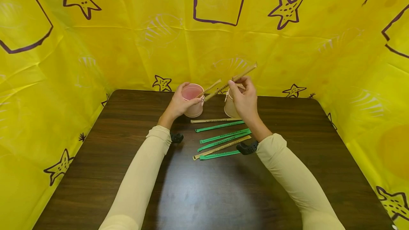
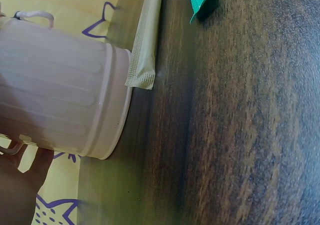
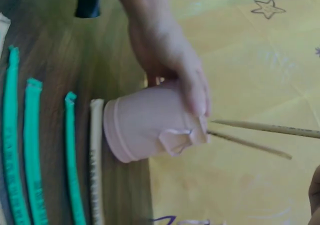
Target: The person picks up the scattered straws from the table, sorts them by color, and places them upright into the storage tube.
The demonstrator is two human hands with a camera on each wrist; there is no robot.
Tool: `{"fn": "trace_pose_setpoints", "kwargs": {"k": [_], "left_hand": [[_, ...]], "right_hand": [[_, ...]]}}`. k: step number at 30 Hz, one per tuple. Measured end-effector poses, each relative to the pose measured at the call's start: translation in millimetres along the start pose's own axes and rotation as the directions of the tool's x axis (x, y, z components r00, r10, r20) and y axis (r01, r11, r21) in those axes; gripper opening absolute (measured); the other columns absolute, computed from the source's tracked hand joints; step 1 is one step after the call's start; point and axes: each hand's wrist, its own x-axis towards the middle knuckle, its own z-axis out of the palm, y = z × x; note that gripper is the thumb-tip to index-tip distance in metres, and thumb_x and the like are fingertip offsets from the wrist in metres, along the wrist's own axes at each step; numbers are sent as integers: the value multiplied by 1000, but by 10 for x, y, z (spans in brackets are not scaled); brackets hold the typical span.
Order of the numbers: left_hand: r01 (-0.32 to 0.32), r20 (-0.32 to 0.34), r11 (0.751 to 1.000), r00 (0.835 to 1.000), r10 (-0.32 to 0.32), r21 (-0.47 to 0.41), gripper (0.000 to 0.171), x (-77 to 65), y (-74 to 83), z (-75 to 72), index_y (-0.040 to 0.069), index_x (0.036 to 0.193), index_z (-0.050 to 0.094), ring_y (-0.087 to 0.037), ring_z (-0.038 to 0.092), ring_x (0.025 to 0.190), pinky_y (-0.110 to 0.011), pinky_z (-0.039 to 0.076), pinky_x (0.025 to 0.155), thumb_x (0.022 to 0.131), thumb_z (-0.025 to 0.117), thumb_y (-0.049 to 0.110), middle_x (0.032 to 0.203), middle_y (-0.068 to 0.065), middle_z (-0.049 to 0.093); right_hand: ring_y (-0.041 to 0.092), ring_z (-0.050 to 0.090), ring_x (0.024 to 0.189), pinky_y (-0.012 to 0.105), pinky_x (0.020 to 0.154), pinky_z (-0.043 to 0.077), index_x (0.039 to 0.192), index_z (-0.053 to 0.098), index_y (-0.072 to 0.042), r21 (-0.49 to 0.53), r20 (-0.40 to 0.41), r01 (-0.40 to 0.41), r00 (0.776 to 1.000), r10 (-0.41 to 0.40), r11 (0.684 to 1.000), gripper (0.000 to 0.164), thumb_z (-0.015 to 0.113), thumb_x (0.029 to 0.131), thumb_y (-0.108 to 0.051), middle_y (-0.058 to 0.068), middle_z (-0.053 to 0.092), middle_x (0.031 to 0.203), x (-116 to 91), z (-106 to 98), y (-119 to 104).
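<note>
My left hand [image 1: 179, 103] grips a small pink pail [image 1: 194, 111] around its side near the rim. The pail has small side handles and stands upright at the back of the table. A tan paper-wrapped stick [image 1: 212, 87] leans out of it to the right. My right hand [image 1: 246, 98] pinches another tan wrapped stick [image 1: 221, 89] at a slant, its lower end close to the pail's rim. In the right wrist view, the held stick [image 3: 280, 129] and the leaning stick [image 3: 255, 145] converge toward the pail's mouth. A second pale pail [image 1: 230, 107] is partly hidden behind my right hand.
Several green wrapped sticks [image 1: 218, 126] lie roughly parallel in front of the pails, with a tan stick [image 1: 214, 120] behind them and another tan stick [image 1: 223, 147] among them. The dark wooden table [image 1: 204, 194] meets a yellow patterned cloth [image 1: 127, 59] at its back and sides.
</note>
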Motion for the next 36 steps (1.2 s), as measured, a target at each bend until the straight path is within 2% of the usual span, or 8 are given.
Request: {"fn": "trace_pose_setpoints", "kwargs": {"k": [4, 6, 10, 12, 18, 26, 31, 36], "left_hand": [[-2, 3, 1000, 1000, 2, -9, 101, 3, 4, -3, 15, 157, 31, -33, 51, 133, -50, 42, 114, 78, 88, 40, 151, -14, 47], [-3, 8, 1000, 1000, 4, -13, 101, 3, 17, -10, 15, 158, 30, -33, 51, 134, -50, 42, 115, 79, 88, 39, 151, -14, 47], [-4, 13, 1000, 1000, 4, -19, 102, 14, 28, -12, 15, 158, 29, -32, 52, 134, -48, 42, 115, 79, 88, 40, 152, -13, 48], [0, 19, 1000, 1000, 1, -21, 103, 19, 25, -9, 15, 159, 28, -31, 52, 135, -48, 42, 116, 79, 88, 40, 153, -13, 47], [5, 24, 1000, 1000, -5, -25, 103, 22, 27, -2, 16, 159, 28, -32, 51, 137, -48, 40, 117, 79, 88, 40, 154, -14, 46], [-5, 28, 999, 1000, 6, -39, 101, 26, 35, 13, 15, 158, 30, -32, 49, 138, -49, 39, 118, 79, 88, 39, 152, -14, 45], [-2, 25, 999, 1000, 3, -53, 99, 6, 29, 2, 16, 158, 30, -32, 51, 136, -49, 41, 116, 81, 87, 37, 151, -14, 47], [14, 33, 999, 999, -13, -42, 99, -17, 13, -10, 17, 160, 27, -32, 50, 137, -50, 40, 117, 82, 86, 38, 153, -15, 45]], "right_hand": [[4, 56, 68, 16, 56, 41, 115, 54, 9, 85, -57, 26, 998, -21, 996, 23, 63, 100, -7, 5, 60, 103, 118, 111, -31], [3, 58, 76, 15, 63, 47, 115, 53, 10, 113, -71, 22, 997, -14, 993, 22, 63, 99, -3, 2, 60, 102, 164, 168, -24], [5, 62, 91, 17, 73, 51, 115, 55, 8, 135, -67, -5, 998, 14, 991, 23, 66, 98, -3, -2, 62, 100, 202, 281, 35], [7, 62, 84, 19, 68, 49, 114, 57, 6, 144, -51, -29, 998, 37, 989, 23, 68, 97, -6, -1, 62, 100, 192, 336, 65], [8, 52, 70, 19, 53, 37, 112, 59, 2, 38, 23, 6, 1000, -6, 999, 25, 71, 96, -13, 4, 65, 101, 156, 454, 162], [13, 47, 65, 17, 51, 34, 113, 61, 5, -41, 52, 11, 999, -8, 999, 27, 73, 94, -10, 24, 68, 104, 132, 544, 298], [10, 41, 56, 17, 50, 32, 111, 64, 1, -117, 80, 9, 997, 1, 993, 24, 75, 94, -11, 22, 71, 102, 109, 590, 397], [6, 41, 52, 19, 47, 32, 113, 64, -5, -166, 141, -50, 987, 74, 985, 22, 73, 95, -15, 15, 72, 103, 50, 624, 467]]}}
